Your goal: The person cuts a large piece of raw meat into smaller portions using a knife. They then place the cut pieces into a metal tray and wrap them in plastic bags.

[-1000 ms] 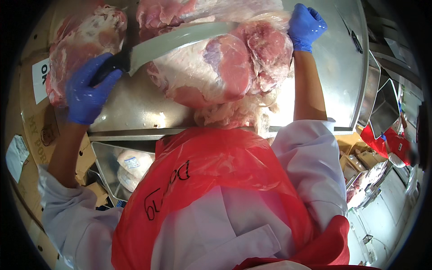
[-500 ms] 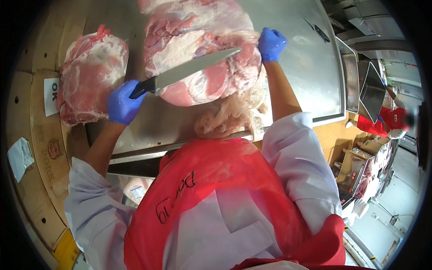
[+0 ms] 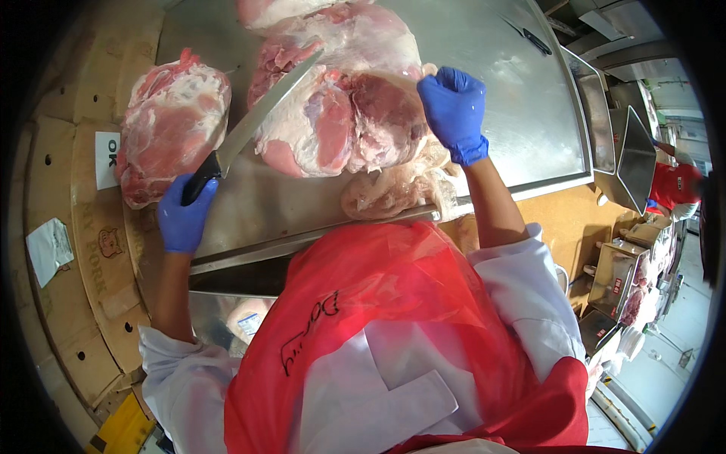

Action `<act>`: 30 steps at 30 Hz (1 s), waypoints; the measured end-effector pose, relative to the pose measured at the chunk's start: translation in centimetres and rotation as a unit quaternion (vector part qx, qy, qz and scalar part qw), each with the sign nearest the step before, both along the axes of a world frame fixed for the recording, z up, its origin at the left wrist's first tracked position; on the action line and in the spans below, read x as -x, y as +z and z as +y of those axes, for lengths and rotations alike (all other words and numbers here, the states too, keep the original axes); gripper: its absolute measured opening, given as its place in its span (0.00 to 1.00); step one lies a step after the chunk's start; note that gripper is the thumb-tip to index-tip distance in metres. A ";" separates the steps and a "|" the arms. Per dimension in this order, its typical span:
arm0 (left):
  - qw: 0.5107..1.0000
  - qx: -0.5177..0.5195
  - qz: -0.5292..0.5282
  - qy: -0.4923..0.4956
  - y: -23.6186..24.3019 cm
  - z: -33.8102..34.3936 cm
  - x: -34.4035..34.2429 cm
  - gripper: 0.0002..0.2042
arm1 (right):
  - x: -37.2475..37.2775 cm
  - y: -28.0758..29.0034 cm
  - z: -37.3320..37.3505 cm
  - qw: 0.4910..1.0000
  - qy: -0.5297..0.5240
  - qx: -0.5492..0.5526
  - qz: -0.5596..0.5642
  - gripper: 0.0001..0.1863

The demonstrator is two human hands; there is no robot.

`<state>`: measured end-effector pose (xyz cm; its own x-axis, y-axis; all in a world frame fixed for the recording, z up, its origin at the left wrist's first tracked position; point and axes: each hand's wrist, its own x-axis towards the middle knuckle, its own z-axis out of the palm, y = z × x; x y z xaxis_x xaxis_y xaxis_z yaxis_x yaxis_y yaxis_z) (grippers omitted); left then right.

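Observation:
My left hand grips the black handle of a large knife, its blade angled up and rightward across the left side of a big slab of raw meat with pale fat. My right hand is a closed fist at the slab's right edge; what it holds is hidden. A separate meat piece lies left of the knife. Crumpled translucent beige material hangs below the slab onto the steel table's near edge.
Cardboard lines the left side. A smaller knife lies at the table's upper right. Steel bins and boxes of meat stand to the right, near a co-worker in red. A metal container sits below the table edge.
The blade has swung to a steeper angle, farther left on the slab. My right fist has come down toward me along the slab's right side. The view has shifted.

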<state>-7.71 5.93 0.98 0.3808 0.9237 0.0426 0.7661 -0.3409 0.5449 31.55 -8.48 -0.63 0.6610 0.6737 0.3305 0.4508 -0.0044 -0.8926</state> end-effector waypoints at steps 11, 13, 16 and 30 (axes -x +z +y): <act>0.989 0.036 0.052 -0.131 8.9 0.4 -2.0 0.09 | -7.1 1.6 0.6 0.993 0.011 0.092 -0.069 0.17; 0.982 0.156 0.066 -0.080 12.5 -0.4 -4.6 0.08 | -9.2 0.7 1.9 0.983 0.007 0.156 -0.094 0.16; 0.974 0.149 0.128 -0.112 16.9 -0.8 -7.8 0.10 | -11.6 -1.8 4.9 0.977 0.013 0.187 -0.102 0.15; 0.833 -0.125 0.425 -0.331 27.1 -3.2 -19.4 0.18 | -11.8 -3.2 9.0 0.987 0.098 0.102 0.078 0.15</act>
<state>11.69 2.72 28.05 0.7944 0.5021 -0.3419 0.4384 -0.8635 -0.2494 43.38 0.48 -3.79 0.5425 0.8363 0.0793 0.3190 -0.1178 -0.9404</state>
